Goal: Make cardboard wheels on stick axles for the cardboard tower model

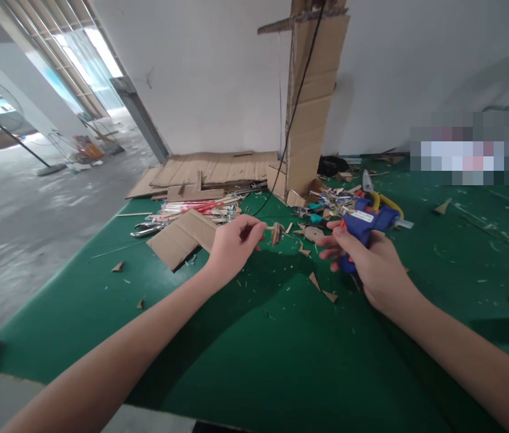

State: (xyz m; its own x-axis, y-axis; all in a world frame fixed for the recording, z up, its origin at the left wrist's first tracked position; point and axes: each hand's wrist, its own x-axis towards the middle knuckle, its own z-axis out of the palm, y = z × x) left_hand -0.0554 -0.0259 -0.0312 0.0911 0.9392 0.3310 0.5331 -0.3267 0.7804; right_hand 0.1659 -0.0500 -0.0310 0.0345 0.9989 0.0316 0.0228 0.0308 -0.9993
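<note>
Head view: glue gun nozzle points right.

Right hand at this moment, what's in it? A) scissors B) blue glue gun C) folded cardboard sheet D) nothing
B: the right hand is wrapped around the grip of a blue glue gun above the green table, while the left hand pinches a thin stick with a small cardboard piece on its end. The scissors and the folded cardboard sheet lie untouched on the table.
</note>
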